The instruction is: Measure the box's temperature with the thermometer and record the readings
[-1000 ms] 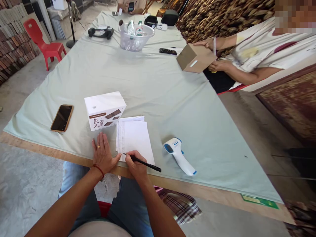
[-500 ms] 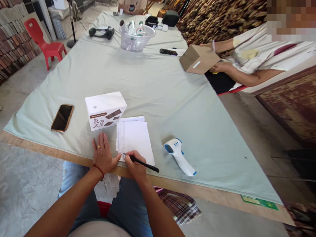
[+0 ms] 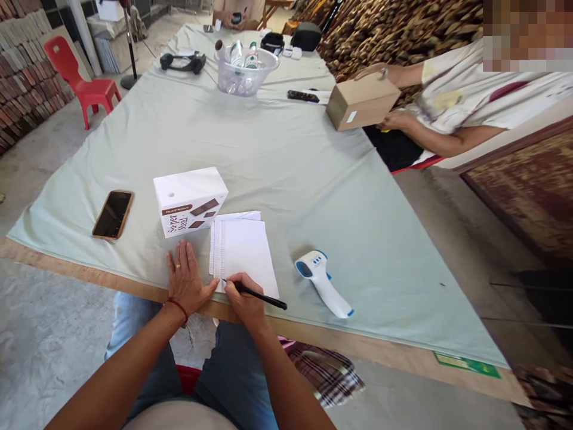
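My left hand (image 3: pixel 188 278) lies flat on the table edge, fingers stretched toward a white "Super Meal" box (image 3: pixel 190 200), its thumb at the corner of the paper. Pinched in my right hand (image 3: pixel 246 298) is a black pen (image 3: pixel 264 297), its tip touching the lower left of the white paper sheets (image 3: pixel 246 251). Small handwritten marks run down the paper's left side. To the right lies a white and blue infrared thermometer (image 3: pixel 324 283). A phone in a brown case (image 3: pixel 113 215) rests left of the box.
A pale green cloth (image 3: pixel 250 143) covers the table. Farther back are a clear plastic basin (image 3: pixel 242 74) with bottles and a black headset (image 3: pixel 182 63). At right, a person's hands hold a cardboard box (image 3: pixel 362 101). A red chair (image 3: pixel 85 83) stands left.
The cardboard box at the right has turned and tilted slightly in the other person's hands. My hands and the pen are almost unmoved; the view has shifted a little.
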The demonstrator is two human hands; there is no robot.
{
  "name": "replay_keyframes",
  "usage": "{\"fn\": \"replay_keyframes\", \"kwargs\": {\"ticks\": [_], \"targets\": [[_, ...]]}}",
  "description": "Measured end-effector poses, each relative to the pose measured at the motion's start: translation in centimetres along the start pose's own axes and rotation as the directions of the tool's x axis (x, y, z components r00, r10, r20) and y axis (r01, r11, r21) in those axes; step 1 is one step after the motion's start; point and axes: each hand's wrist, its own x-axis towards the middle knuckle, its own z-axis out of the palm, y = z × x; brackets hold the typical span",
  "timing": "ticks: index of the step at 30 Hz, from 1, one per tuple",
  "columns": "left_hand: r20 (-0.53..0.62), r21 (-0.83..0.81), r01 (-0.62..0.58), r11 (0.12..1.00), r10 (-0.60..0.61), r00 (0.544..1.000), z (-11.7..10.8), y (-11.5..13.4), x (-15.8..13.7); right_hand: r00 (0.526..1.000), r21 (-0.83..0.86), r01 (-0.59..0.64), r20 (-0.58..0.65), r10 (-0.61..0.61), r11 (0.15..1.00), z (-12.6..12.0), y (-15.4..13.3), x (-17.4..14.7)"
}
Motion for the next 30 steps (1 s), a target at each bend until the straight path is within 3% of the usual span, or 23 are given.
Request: {"fn": "replay_keyframes", "kwargs": {"ticks": [24, 30], "targets": [[-0.046, 0.02, -0.023, 1.0, 0.024, 0.999, 0.25, -0.05, -0.08, 0.999, -0.02, 0.027, -0.022, -0.027, 0.999, -0.02, 0.18, -0.15], [-0.057, 0.006, -0.015, 1.0, 0.016, 0.998, 0.25, -0.06, -0.08, 0.996, 0.011, -0.036, -0.085, 0.037, 0.999, -0.24, 0.01, -0.2]]}}
